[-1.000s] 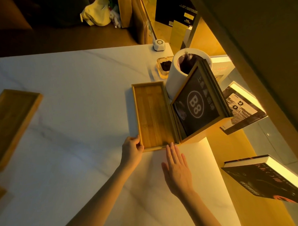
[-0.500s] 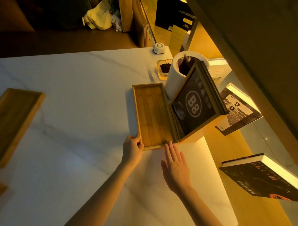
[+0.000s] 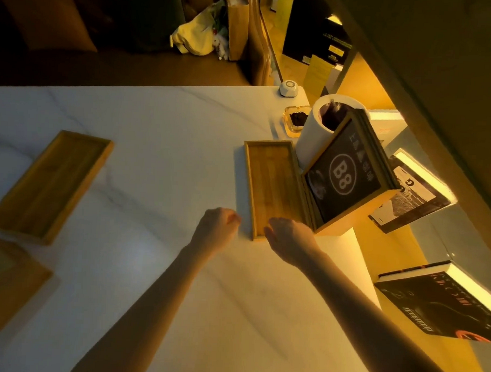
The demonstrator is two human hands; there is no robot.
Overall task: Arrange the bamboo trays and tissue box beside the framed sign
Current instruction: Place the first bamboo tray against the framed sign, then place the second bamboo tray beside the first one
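Note:
A long bamboo tray [image 3: 275, 184] lies on the white marble table [image 3: 162, 131], its right side against the black framed "B8" sign [image 3: 343, 179]. My left hand [image 3: 217, 226] hovers just left of the tray's near corner, fingers curled, holding nothing. My right hand [image 3: 290, 238] is over the tray's near end with bent fingers; whether it touches the tray is unclear. A second bamboo tray [image 3: 47, 185] lies at the far left. A flat wooden piece [image 3: 6, 282], possibly the tissue box, sits at the lower left, partly cut off.
Behind the sign stand a white cylinder [image 3: 311, 138], a glass ashtray [image 3: 295, 120] and a small white device [image 3: 288, 88]. Two books [image 3: 415, 193] [image 3: 444, 304] lie on a lit shelf beyond the table's right edge. Dark seating and a bag are at the back.
My left hand has come off the tray's corner and curled. My right hand has lifted from the table and bent over the tray's end. The view has swung left, showing more of the second tray.

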